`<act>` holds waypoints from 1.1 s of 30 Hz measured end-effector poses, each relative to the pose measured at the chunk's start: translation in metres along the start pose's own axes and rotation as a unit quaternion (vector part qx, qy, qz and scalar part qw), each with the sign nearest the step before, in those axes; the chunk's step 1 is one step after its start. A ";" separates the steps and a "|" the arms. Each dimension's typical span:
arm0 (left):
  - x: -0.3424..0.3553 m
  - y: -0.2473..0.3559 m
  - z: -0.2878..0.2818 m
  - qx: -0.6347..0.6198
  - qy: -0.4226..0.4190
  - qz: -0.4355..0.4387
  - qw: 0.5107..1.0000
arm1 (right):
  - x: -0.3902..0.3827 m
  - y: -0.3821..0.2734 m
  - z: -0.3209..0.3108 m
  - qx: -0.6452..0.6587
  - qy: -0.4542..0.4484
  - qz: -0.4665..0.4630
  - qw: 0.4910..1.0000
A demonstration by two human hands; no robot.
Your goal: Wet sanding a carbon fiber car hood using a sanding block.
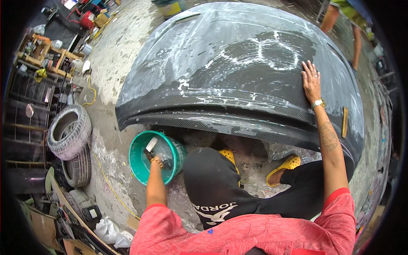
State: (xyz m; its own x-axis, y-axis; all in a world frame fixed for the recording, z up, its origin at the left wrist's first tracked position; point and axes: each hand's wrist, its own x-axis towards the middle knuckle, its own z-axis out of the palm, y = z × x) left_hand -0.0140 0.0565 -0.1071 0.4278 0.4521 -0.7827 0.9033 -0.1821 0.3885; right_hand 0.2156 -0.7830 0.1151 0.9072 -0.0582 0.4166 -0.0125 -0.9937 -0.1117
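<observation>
A white block [151, 144] is clamped by the left grip [150, 154] in the handy bucket [133, 154] at eight o'clock, and the hood [238, 76] at twelve is seemingly being steadied by the flat, unclamped right grip [311, 83].

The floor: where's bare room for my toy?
Bare floor lies between the car hood and the wooden rack, and between the green bucket and the tires. It's crowded in the bucket, where the left hand is, and at lower left, around the white bag.
</observation>
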 end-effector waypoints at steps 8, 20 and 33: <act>-0.223 0.102 -0.067 -0.385 -0.285 0.240 0.844 | 0.018 -0.076 -0.002 0.156 0.077 -0.131 0.976; -0.382 0.504 0.231 0.109 -0.126 0.517 0.839 | 0.064 -0.276 0.050 0.276 -0.067 -0.289 0.914; -0.402 0.430 0.215 0.087 -0.130 0.564 0.811 | -0.028 0.055 -0.031 -0.018 0.073 0.134 0.988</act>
State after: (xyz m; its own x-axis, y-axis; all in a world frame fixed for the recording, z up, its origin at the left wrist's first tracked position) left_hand 0.2089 -0.3915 0.2701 0.9570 -0.2835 -0.0617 -0.0864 -0.4815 0.8722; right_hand 0.1770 -0.8389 0.1250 0.7992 -0.3301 0.5023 -0.2615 -0.9434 -0.2039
